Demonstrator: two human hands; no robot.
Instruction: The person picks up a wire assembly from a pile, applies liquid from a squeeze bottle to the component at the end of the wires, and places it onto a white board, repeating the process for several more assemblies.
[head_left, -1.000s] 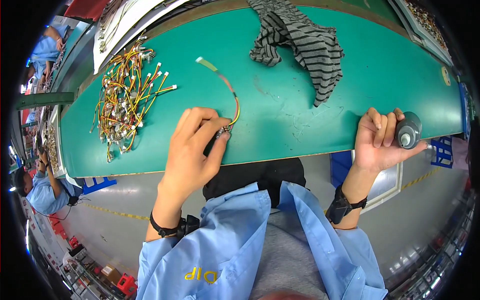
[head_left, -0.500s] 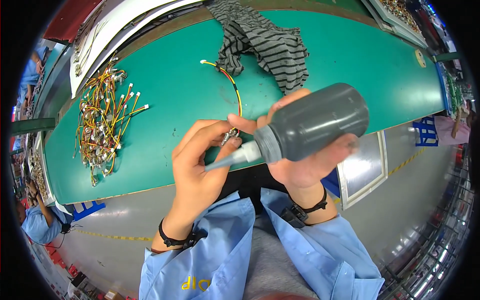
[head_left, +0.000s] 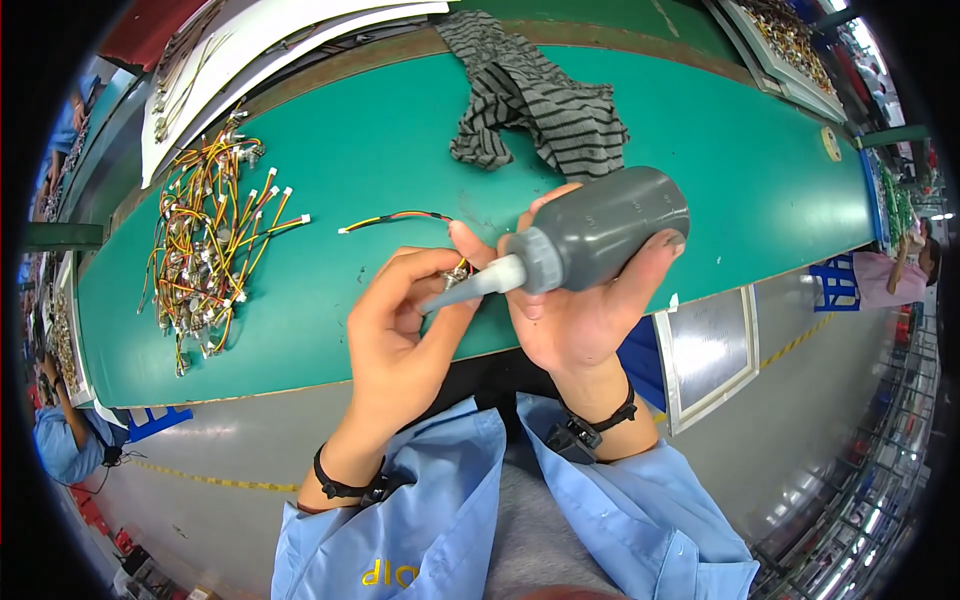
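Note:
My left hand [head_left: 395, 335] is closed, pinching a small metal component [head_left: 457, 274] between thumb and fingers. A short wire lead [head_left: 405, 215] with red, yellow and black strands runs from it over the table, ending in a small white connector. My right hand [head_left: 585, 325] is wrapped round a dark grey squeeze bottle [head_left: 612, 228], which lies tilted across the palm. Its white collar and tapered nozzle [head_left: 470, 287] point down to the left, crossing in front of my left fingers. The nozzle partly hides the component, and I cannot tell whether the tip touches anything.
A tangled heap of wired components [head_left: 205, 240] lies on the left of the green table [head_left: 350, 120]. A grey-and-black striped cloth [head_left: 560, 110] sits at the far side. A roll of tape [head_left: 831, 144] is at the far right. Co-workers sit beyond both ends.
The wire lead has swung from pointing away to pointing left. The bottle has shifted slightly left and my right hand has turned with it. My left hand keeps its pinch.

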